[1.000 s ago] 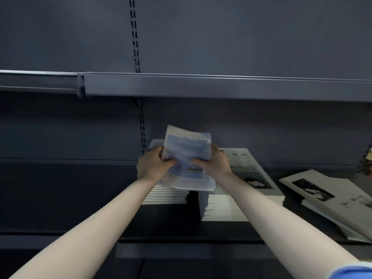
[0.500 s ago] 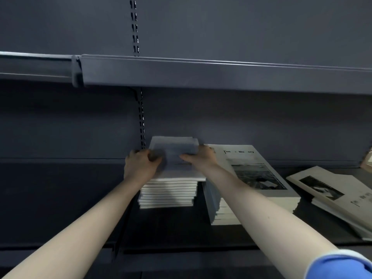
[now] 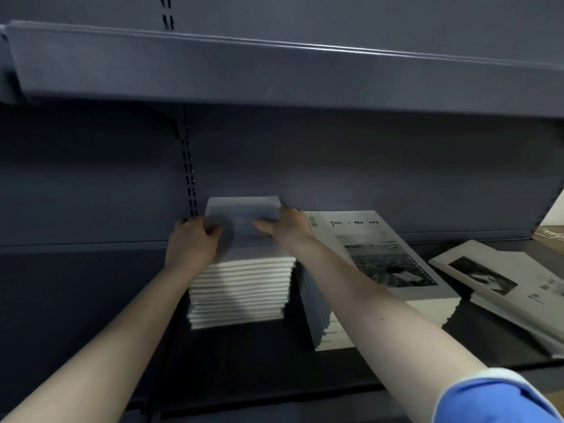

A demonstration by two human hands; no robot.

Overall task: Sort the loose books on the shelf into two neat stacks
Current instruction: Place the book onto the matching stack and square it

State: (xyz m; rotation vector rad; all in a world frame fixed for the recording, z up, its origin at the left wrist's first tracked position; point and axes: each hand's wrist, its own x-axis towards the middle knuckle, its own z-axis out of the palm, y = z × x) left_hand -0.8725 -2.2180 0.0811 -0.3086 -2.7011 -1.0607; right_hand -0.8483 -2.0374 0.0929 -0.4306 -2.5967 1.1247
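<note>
A tall stack of small pale-blue books stands on the dark shelf. Its top book lies flat, held at both sides. My left hand grips its left edge with the thumb on the cover. My right hand grips its right edge. Right beside it stands a second stack of larger grey books with a black-and-white photo on the cover. My right forearm crosses over that stack's left part.
Two or three loose grey books lie askew at the right end of the shelf. The upper shelf overhangs close above. A slotted upright runs down the back panel behind the left stack.
The blue book went from tilted up in both hands to lying flat on top of the left stack. Both hands lowered with it and stay on its edges.
</note>
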